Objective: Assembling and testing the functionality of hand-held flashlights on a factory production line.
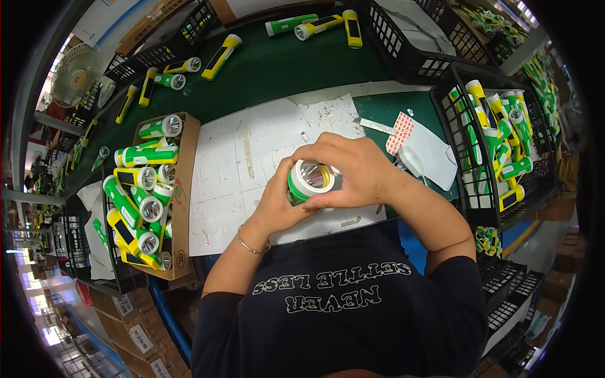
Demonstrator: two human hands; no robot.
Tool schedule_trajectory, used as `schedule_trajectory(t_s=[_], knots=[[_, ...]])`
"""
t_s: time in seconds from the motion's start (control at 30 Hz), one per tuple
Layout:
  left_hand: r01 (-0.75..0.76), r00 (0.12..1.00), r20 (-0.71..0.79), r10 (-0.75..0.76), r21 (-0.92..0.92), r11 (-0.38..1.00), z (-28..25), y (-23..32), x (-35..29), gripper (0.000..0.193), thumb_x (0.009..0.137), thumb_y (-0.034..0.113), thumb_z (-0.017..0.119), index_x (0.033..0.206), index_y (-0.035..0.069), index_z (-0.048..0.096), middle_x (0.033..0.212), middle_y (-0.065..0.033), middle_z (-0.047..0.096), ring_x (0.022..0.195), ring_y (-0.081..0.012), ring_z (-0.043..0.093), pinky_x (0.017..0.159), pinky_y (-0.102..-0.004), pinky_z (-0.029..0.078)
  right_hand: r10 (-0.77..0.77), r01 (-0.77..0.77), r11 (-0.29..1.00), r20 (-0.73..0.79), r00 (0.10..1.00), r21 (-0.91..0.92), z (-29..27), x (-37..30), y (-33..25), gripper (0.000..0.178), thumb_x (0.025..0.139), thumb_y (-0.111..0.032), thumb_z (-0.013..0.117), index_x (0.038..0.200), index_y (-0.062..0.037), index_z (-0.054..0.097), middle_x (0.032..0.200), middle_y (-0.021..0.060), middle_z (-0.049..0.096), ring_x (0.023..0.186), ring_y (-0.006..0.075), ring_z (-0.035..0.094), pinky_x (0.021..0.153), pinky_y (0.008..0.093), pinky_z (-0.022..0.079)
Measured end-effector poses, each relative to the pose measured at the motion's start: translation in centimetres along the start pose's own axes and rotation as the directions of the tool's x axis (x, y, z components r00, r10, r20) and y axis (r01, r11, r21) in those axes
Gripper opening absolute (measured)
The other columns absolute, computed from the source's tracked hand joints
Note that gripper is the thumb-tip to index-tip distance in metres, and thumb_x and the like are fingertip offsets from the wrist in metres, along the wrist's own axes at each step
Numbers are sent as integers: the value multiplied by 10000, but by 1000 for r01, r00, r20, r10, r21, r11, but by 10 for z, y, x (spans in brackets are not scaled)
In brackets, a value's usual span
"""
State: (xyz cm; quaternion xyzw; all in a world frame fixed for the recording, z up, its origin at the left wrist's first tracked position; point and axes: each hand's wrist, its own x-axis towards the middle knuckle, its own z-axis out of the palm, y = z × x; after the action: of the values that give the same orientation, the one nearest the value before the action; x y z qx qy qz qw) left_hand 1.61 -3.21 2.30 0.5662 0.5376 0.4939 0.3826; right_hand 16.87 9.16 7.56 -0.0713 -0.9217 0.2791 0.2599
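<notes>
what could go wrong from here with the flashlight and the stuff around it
The flashlight is held head up between the left hand and right hand; fingers near its rim might smudge the front. The other flashlights lie heaped in the cardboard box, so a bump could perhaps knock one loose.

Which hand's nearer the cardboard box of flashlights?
Left. Both hands hold one flashlight right of the cardboard box: the left hand on its near side, the right hand on the side farther from the box.
</notes>
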Motion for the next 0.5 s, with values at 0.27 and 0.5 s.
schedule_trajectory(t_s=[0.27,0.5], knots=[[-48,997,-68,30,-276,960,-8,-12,-16,724,690,241,685,1282,33,323,1127,-117,445,1057,-186,446,957,-322,348,446,-470,593,218,868,654,-11,-1,29,417,802,-261,514,1172,-69,522,975,28,538,827,87,508,675,209,422],[-51,998,-59,33,-346,937,-16,-14,-20,670,784,430,578,1261,22,345,1124,-99,457,1056,-180,455,941,-304,360,610,-592,783,50,791,-192,17,-16,49,551,746,-429,634,1168,-86,547,1030,167,627,937,331,611,792,371,486]])
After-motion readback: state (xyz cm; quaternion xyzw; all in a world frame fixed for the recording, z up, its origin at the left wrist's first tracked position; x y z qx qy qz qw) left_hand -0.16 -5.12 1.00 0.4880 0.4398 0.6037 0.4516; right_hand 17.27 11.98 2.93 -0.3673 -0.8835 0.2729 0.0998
